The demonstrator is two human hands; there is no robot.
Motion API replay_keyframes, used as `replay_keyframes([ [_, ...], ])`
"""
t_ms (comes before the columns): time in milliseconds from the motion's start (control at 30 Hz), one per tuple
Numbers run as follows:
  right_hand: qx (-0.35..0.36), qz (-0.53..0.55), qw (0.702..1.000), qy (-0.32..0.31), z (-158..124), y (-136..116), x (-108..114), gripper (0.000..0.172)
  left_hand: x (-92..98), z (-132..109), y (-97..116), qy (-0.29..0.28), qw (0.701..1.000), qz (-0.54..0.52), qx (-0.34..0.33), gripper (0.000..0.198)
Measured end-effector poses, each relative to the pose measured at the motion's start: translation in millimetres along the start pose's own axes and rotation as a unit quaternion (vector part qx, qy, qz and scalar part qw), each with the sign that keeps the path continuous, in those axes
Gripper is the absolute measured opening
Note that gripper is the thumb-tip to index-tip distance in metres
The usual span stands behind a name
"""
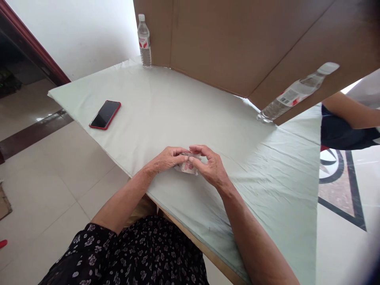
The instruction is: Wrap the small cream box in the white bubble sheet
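Close to the table's near edge, a small clear plastic packet [189, 168] with red print lies between my two hands. My left hand [169, 159] grips its left side, thumb along the top edge and fingers behind. From the other side my right hand [210, 164] pinches the packet's upper edge, its thumb tip beside the left thumb and its index finger arched over the back. What the packet contains is too small to make out, and the fingers cover part of it.
A phone in a red case [105, 114] lies on the pale green tablecloth [184, 103], left. Water bottles stand by a brown cardboard panel [213, 43]: one bottle [144, 41] at back left, another bottle [297, 95] at right. Another person's arm [350, 111] shows beyond the panel.
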State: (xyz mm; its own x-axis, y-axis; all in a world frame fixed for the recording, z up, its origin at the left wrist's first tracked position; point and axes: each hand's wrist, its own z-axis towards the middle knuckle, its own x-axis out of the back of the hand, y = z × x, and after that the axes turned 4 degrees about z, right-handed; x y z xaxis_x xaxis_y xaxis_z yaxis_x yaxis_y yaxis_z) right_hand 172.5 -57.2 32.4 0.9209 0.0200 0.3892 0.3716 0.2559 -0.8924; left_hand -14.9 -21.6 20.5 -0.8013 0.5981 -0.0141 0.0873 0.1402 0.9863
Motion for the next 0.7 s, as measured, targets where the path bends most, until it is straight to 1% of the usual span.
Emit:
replay_keyframes([
  [67, 0.021, -0.005, 1.0, -0.021, -1.0, -2.2, 3.3, 0.025, 0.5, 0.0, -0.3, 0.003, 1.0, 0.006, 0.005, 0.041],
  [100, 0.03, -0.008, 0.999, -0.039, -2.1, -3.4, 5.7, 0.028, 0.9, 0.2, -1.1, 0.003, 1.0, 0.004, 0.008, 0.042],
  [200, 0.028, -0.031, 0.995, -0.09, -6.9, -5.4, 13.2, 0.044, 2.0, 1.0, -4.7, -0.004, 1.0, -0.006, 0.008, 0.042],
  [267, 0.009, -0.048, 0.994, -0.094, -9.2, -4.5, 16.3, 0.052, 2.6, 1.1, -6.5, -0.008, 1.0, -0.006, 0.007, 0.041],
  [300, 0.003, -0.051, 0.995, -0.087, -9.6, -3.5, 16.6, 0.052, 2.8, 1.0, -6.9, -0.008, 1.0, -0.004, 0.007, 0.041],
  [367, 0.003, -0.044, 0.997, -0.066, -7.9, -1.0, 15.0, 0.047, 2.8, 0.7, -6.9, -0.01, 1.0, -0.002, 0.007, 0.042],
  [500, 0.014, -0.002, 1.0, -0.017, 2.0, 2.8, 6.1, 0.019, 2.0, 1.2, -7.3, -0.014, 1.0, -0.005, -0.001, 0.041],
  [533, 0.013, 0.007, 1.0, -0.006, 4.6, 3.5, 3.8, 0.015, 1.7, 1.6, -7.7, -0.014, 1.0, -0.007, -0.003, 0.04],
  [700, -0.008, 0.036, 0.999, 0.038, 10.3, 7.6, -3.5, 0.016, -0.6, 1.8, -8.0, -0.005, 1.0, -0.013, -0.01, 0.04],
])
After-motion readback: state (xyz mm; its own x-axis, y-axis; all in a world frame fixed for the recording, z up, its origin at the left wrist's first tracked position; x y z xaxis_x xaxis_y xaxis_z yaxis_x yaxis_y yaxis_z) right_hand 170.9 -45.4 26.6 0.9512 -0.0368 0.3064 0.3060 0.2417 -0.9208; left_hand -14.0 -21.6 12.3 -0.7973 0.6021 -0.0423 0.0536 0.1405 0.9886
